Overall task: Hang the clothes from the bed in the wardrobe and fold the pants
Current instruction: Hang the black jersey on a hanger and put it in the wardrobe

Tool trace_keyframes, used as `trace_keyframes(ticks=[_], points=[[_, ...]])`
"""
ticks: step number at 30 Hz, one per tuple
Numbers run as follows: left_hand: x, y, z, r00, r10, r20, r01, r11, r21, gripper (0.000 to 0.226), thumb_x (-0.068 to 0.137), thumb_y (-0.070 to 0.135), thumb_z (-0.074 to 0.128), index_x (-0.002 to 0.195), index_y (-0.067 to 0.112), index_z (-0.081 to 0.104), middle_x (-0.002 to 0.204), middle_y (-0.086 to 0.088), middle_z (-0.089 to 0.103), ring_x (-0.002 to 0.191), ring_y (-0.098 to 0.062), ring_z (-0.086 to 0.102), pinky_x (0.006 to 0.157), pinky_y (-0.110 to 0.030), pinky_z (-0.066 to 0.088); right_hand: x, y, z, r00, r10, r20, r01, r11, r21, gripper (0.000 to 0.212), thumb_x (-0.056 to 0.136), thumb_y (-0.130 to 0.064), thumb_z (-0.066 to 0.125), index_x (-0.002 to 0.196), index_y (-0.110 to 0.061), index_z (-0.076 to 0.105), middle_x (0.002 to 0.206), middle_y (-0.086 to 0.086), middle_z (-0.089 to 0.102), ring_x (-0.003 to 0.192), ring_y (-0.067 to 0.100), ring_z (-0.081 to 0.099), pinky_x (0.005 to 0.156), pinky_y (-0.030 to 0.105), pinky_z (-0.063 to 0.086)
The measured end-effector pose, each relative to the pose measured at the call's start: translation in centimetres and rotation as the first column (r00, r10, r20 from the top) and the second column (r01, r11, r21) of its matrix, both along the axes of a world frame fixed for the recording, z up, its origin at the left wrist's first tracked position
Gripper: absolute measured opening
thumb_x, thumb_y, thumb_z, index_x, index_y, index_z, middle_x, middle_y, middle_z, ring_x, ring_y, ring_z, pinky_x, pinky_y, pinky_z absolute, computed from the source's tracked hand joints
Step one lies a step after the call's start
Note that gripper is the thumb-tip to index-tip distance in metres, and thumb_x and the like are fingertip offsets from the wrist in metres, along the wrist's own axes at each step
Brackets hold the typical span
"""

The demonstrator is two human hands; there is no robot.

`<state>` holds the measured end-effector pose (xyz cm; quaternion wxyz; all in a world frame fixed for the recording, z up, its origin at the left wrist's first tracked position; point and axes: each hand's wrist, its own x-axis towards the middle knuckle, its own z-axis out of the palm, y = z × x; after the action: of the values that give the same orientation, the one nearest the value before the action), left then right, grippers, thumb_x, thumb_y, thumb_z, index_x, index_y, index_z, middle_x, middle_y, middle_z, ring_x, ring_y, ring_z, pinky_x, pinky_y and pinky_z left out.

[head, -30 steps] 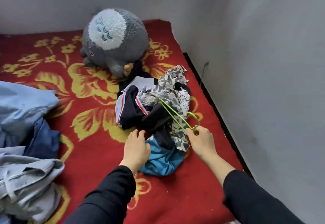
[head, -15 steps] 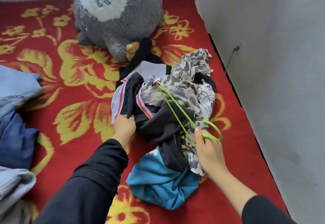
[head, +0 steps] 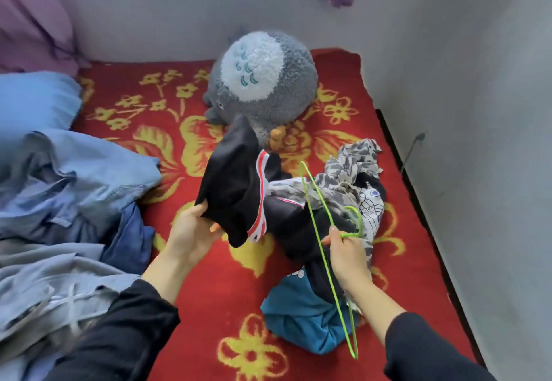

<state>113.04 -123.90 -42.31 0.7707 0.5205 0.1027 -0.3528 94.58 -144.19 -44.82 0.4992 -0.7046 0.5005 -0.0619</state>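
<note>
Half a second ago your left hand (head: 191,234) gripped the black garment (head: 236,177) low on the pile. Now the garment is lifted off the pile, and its upper end reaches in front of the plush toy (head: 263,82). Your left fingers and thumb are closed around its lower edge. The green hanger (head: 311,201) lay flat on the clothes before. Now it stands raised and tilted, and one long side runs down past your right wrist. Your right hand (head: 349,256) pinches it just below the hook with curled fingers. The view has also pulled back, so a blue pillow (head: 35,99) and more of the wall (head: 478,141) show.

On the right the bed ends against the wall, with a dark strip along the edge, and the pile lies near this edge. On the left a heap of denim clothes (head: 74,177) covers that side of the bed. Between the heap and the pile the red flowered blanket (head: 209,291) is bare, under your left forearm and toward you. The plush toy sits behind the pile, against the back wall.

The black garment has a red and white stripe along one seam, and it hangs crumpled, partly folded over itself. One part of it still lies on the pile, under a camouflage piece (head: 343,180). A blue piece (head: 301,321) lies at the near end of the pile, under the hanger.
</note>
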Motion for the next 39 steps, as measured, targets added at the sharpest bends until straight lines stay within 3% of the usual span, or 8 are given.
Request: trace_keyframes(ticks=[4,11,15,20,24,30,36,39], points=[[-0.1,2.7,8.1,0.994,-0.106,0.012,0.106,0.994,-0.029,0.027,0.099,0.019,0.037,0.105,0.017,0.063,0.090,-0.002,0.068,0.076,-0.016,0.063,0.069,-0.039,0.048,2.1,3.3,6.8,0.981,-0.016,0.194,-0.018,0.985,0.174,0.033,0.089,-0.031,0.062,0.069,-0.005,0.063,0.055,-0.003,0.040,0.054,0.016,0.038,0.052,0.028,0.030],[-2.1,6.5,19.4,0.956,-0.289,0.057,0.291,0.957,-0.021,0.021,0.084,0.014,0.047,0.088,0.011,0.068,0.069,0.000,0.070,0.059,-0.014,0.068,0.053,-0.026,0.050,4.6,8.4,18.4,0.861,-0.015,0.509,-0.265,0.840,0.473,0.036,0.079,-0.043,0.073,0.053,-0.021,0.061,0.058,-0.002,0.015,0.041,0.010,0.019,0.035,0.019,0.016],[-2.2,8.8,23.2,0.934,-0.313,0.174,0.313,0.949,0.029,0.027,0.089,0.015,0.046,0.091,0.012,0.073,0.082,-0.003,0.074,0.067,-0.016,0.071,0.055,-0.023,0.053,5.5,9.4,23.0,0.858,0.026,0.513,-0.249,0.895,0.371,0.039,0.083,-0.013,0.070,0.061,-0.017,0.038,0.047,-0.002,0.026,0.035,0.011,0.023,0.039,0.019,0.017],[-1.8,12.1,25.3,0.783,-0.361,0.506,0.141,0.896,0.422,0.020,0.096,0.034,0.055,0.095,0.030,0.074,0.085,0.010,0.073,0.069,-0.001,0.066,0.057,-0.019,0.048,5.2,8.2,30.6,0.775,0.132,0.618,-0.317,0.927,0.200,0.043,0.087,-0.007,0.065,0.060,-0.020,0.033,0.043,-0.002,0.032,0.032,0.009,0.028,0.040,0.021,0.015],[-3.0,13.0,25.0,0.760,-0.365,0.538,0.185,0.915,0.359,0.024,0.093,0.034,0.059,0.089,0.019,0.078,0.079,0.004,0.074,0.063,-0.005,0.068,0.052,-0.013,0.049,4.7,8.6,34.0,0.750,0.299,0.590,-0.316,0.946,-0.078,0.021,0.085,-0.008,0.070,0.071,-0.014,0.056,0.056,-0.006,0.057,0.044,0.004,0.053,0.045,0.018,0.042],[-5.1,13.6,23.2,0.707,-0.492,0.508,0.317,0.863,0.393,0.023,0.094,0.034,0.060,0.102,0.020,0.076,0.097,-0.004,0.075,0.085,-0.017,0.072,0.066,-0.020,0.054,4.5,7.9,34.4,0.752,0.376,0.541,-0.321,0.926,-0.198,0.033,0.087,-0.012,0.070,0.058,-0.021,0.056,0.042,-0.018,0.050,0.038,-0.005,0.046,0.046,0.012,0.035],[-3.7,11.6,23.3,0.583,-0.282,0.762,-0.406,0.712,0.573,0.017,0.092,0.028,0.061,0.101,0.018,0.073,0.084,-0.013,0.070,0.076,-0.031,0.066,0.067,-0.037,0.052,4.6,9.2,36.5,0.825,0.465,0.321,-0.394,0.881,-0.262,0.035,0.085,-0.019,0.064,0.054,-0.014,0.050,0.041,-0.004,0.047,0.034,0.008,0.040,0.038,0.020,0.031],[-4.9,9.8,24.2,0.720,-0.167,0.674,-0.240,0.851,0.467,0.003,0.089,0.018,0.060,0.090,0.015,0.059,0.075,-0.011,0.063,0.051,-0.021,0.063,0.047,-0.031,0.053,5.1,10.7,37.7,0.820,0.477,0.315,-0.437,0.879,-0.193,0.027,0.089,-0.010,0.054,0.062,-0.008,0.055,0.041,-0.005,0.056,0.030,0.006,0.036,0.034,0.014,0.025]])
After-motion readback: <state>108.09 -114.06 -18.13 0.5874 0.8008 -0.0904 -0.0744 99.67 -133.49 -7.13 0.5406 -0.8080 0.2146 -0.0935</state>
